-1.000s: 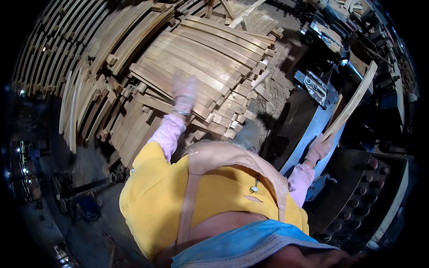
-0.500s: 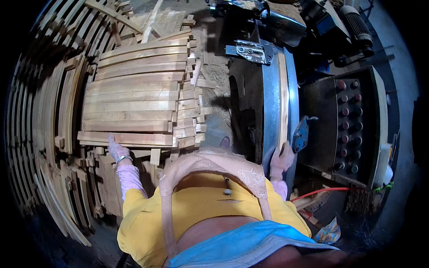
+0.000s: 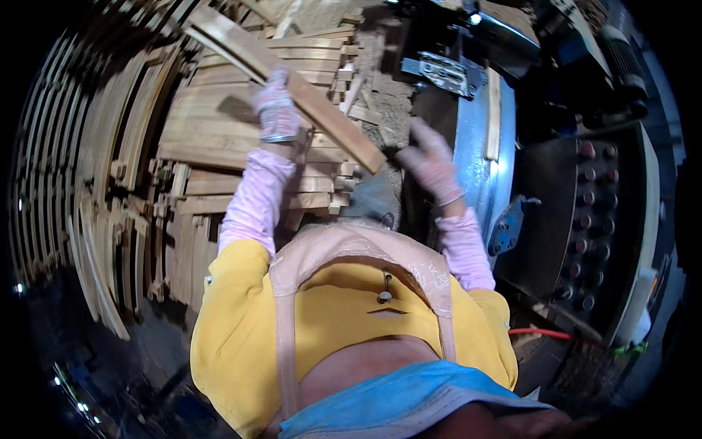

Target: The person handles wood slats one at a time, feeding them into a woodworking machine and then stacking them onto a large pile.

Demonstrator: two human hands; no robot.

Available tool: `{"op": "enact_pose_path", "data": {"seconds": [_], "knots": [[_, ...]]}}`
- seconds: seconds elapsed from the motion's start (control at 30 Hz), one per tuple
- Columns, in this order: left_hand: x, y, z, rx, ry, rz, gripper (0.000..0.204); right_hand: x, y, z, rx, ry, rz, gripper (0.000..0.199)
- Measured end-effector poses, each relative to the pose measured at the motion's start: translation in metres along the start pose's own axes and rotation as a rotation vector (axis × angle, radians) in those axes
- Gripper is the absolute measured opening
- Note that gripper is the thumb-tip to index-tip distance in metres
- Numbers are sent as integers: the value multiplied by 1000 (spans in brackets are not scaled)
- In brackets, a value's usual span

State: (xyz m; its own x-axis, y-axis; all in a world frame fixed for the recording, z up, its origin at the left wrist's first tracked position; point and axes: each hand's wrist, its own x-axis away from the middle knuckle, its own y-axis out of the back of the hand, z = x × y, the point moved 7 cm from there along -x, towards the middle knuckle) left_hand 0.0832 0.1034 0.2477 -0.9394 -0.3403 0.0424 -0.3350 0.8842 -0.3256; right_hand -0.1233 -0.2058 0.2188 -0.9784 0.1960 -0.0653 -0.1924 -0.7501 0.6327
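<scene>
My gloved left hand (image 3: 276,110) is closed around a wooden slat (image 3: 322,113), raised at a slant over the stack of slats (image 3: 208,132). The slat's near end points right, toward my gloved right hand (image 3: 433,162). That hand is in the air between the stack and the machine bed, fingers apart and a little blurred, apart from the slat and holding nothing. Another slat (image 3: 493,121) lies lengthwise on the shiny metal machine bed (image 3: 472,164), its far end at the machine head.
A metal guide bracket (image 3: 442,73) sits at the far end of the bed. A blue metal fitting (image 3: 504,227) juts from its right side. Beyond stands a control panel (image 3: 592,212) with rows of buttons. More piled wood (image 3: 110,139) fills the left. A red hose (image 3: 541,333) runs low at the right.
My left hand has lifted a slat from the stack's near edge and swung it up at a slant. My right hand has left the slat on the bed, which has moved farther toward the machine head.
</scene>
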Motion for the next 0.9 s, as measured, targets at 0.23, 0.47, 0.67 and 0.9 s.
{"op": "enact_pose_path", "data": {"seconds": [0.23, 0.47, 0.67, 0.9], "knots": [[125, -126, 77, -34, 497, 715, 46, 128, 15, -12, 230, -232, -298, 72], [102, -22, 130, -261, 659, 625, 50, 277, 42, -62, 511, -813, -552, 46], [65, 69, 125, -156, 654, 314, 50, 162, 74, -112, 707, -649, -747, 45], [43, 54, 74, -317, 194, 246, 58, 44, 116, -162, 830, -664, -658, 59]]}}
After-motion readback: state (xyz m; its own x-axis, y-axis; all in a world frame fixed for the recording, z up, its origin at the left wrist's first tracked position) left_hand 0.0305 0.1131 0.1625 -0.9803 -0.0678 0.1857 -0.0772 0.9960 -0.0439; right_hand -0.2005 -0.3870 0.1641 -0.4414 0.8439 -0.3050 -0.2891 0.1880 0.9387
